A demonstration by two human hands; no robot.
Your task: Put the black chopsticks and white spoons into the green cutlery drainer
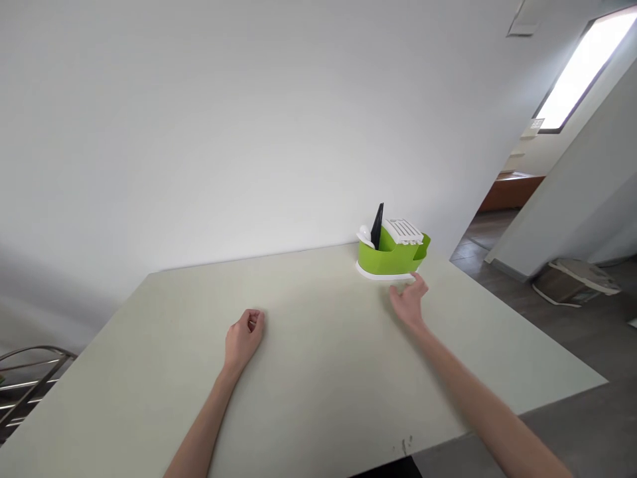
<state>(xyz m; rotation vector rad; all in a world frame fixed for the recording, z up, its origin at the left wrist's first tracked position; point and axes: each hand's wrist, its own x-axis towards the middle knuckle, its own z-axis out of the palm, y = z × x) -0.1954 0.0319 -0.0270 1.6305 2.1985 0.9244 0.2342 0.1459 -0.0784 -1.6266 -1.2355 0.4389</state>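
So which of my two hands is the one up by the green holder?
Your right hand, fingers spread and reaching to the white base of the green holder. Your left hand rests loosely curled on the bare table, well away from it.

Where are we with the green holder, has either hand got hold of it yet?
Not yet. The right hand is open, fingertips at the white base of the green holder; actual contact is unclear. The left hand rests curled on the table. Gripping remains.

Both arms bare to the frame edge, no sleeves, no watch or rings; left hand (243, 337) & right hand (409, 300) ungloved.
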